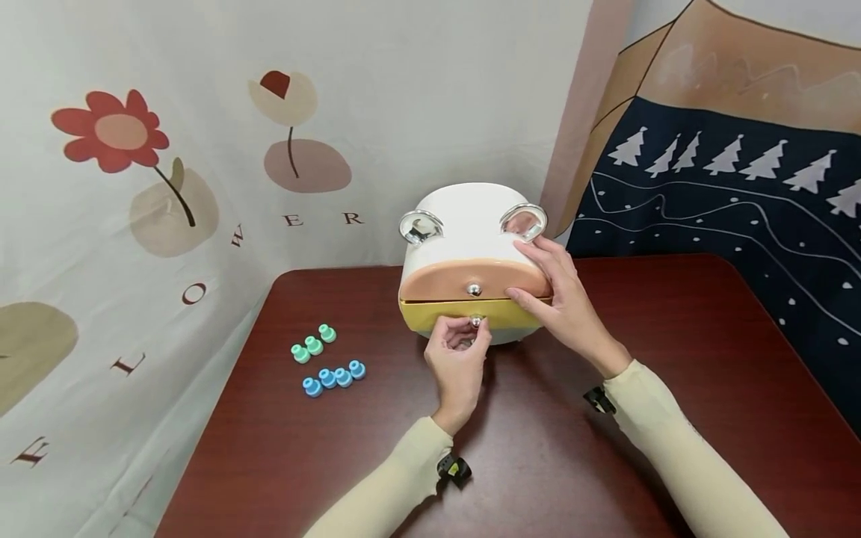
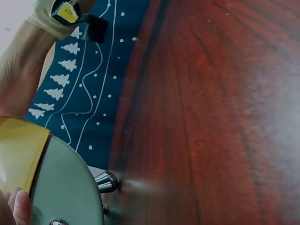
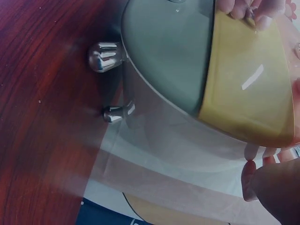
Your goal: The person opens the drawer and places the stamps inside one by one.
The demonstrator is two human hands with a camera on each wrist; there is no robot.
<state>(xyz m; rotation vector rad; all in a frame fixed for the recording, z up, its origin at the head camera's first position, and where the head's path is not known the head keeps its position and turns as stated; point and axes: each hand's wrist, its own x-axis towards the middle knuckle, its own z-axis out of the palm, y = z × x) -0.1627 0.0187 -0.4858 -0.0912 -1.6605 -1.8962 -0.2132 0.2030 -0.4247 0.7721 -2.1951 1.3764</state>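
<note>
So the left hand (image 1: pixel 457 366) pinches the knob (image 1: pixel 476 321), mid-front on the yellow drawer (image 1: pixel 437 317), which runs widest side to side. The right hand (image 1: pixel 563 302) is farther from that knob, fingers spread against the right side of the box (image 1: pixel 469 213).

The box (image 1: pixel 467 205) is white, with peach (image 1: pixel 440 282), yellow (image 1: pixel 427 314) and grey-green (image 2: pixel 70 178) fronts (its knobs (image 1: pixel 474 290) are mirror-silver). Mint-green pegs (image 1: pixel 313 345) and blue pegs (image 1: pixel 343 377) sit left on the reddish-brown, wood-grained worktop (image 1: pixel 538 463). The far-right cloth (image 1: pixel 673 194) shows white trees on navy.
</note>
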